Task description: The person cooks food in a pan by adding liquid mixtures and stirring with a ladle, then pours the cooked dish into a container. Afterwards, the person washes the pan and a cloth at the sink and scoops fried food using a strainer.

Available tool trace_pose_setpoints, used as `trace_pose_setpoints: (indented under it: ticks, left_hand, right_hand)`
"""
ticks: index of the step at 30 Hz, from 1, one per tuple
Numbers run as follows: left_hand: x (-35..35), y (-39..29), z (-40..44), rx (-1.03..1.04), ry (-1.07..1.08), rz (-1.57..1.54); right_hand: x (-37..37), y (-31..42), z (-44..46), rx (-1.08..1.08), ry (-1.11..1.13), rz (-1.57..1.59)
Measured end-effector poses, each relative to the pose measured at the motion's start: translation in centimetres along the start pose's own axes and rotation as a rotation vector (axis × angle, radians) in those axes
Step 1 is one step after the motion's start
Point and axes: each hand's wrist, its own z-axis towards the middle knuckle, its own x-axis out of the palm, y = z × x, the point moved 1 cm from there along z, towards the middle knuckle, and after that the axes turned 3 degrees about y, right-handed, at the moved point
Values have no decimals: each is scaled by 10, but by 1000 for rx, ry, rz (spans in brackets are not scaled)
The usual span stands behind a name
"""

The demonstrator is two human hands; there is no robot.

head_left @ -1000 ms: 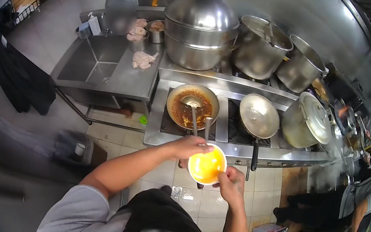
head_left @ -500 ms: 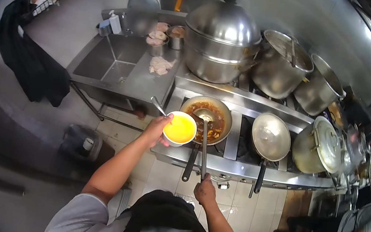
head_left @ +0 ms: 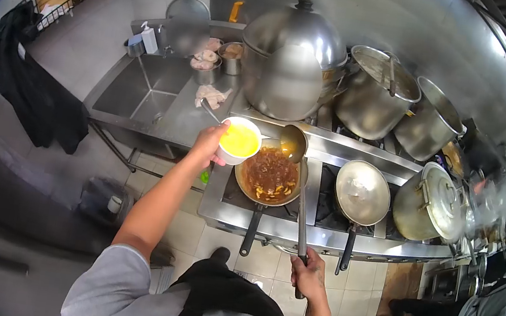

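Note:
My left hand (head_left: 208,144) is closed round a white bowl (head_left: 241,137) of bright yellow liquid, with a spoon handle sticking out at its upper left. The bowl is over the upper left rim of a frying pan (head_left: 270,173) that holds brown sauce with yellowish pieces. Lower right, my right hand (head_left: 309,272) grips the handle of a long ladle (head_left: 294,144). The ladle's round head is tilted over the pan's upper right rim and has some yellowish liquid in it.
A second pan (head_left: 362,193) rests on the stove to the right, beside a lidded pot (head_left: 425,205). Behind stand a large steamer (head_left: 288,66) and two tall pots. Raw meat (head_left: 212,96) lies by the sink (head_left: 138,100). Another person (head_left: 490,308) is at the far right.
My right hand has gone from the bowl to the ladle, whose head has risen from the sauce to the pan's upper right. My left hand has carried the bowl up and left, beside the pan.

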Motion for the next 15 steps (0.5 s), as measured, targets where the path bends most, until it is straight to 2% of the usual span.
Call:
trace_pose_setpoints:
  ticks: [7,15]
  left_hand:
    - [17,-12,48,12,58,1]
    - [42,-11,103,23,86,57]
  right_hand:
    - [19,5,-15,74,-63,199]
    - [39,12,-32,123,-152,242]
